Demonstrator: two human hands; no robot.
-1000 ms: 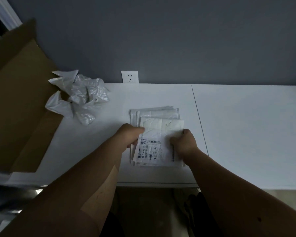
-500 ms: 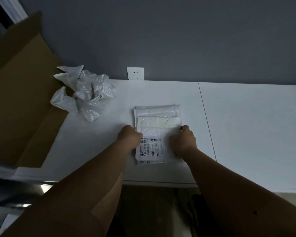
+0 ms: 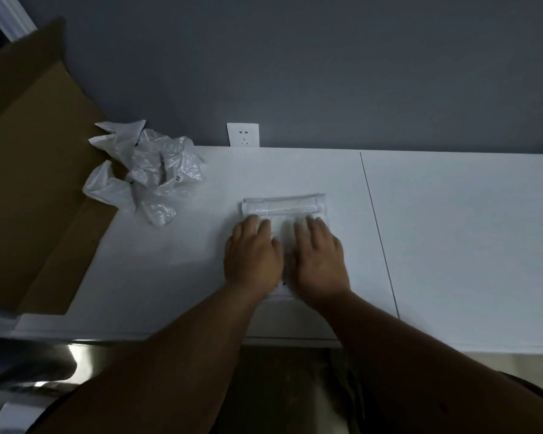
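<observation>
On the table (image 3: 452, 233), near its front edge: both grips flat on the stack of packets (image 3: 282, 205).
We see only the stack's far edge and a sliver by the wrists. The rest lies under the palms, and outlines are blurred. Left grip (image 3: 253, 255) and right grip (image 3: 318, 258) lie side by side, palms down, fingers straight, pressing the stack and pinching nothing.

Packet stack (image 3: 282, 205) lies mid-table (image 3: 452, 245), nearer the front edge. Left hand (image 3: 253, 255) and right hand (image 3: 318, 255) rest on it, side by side. Crumpled bags (image 3: 148, 170) sit at the back left corner, overlapping the cardboard box (image 3: 35, 183) off the left edge. Socket (image 3: 243, 134) is behind the back edge.
</observation>
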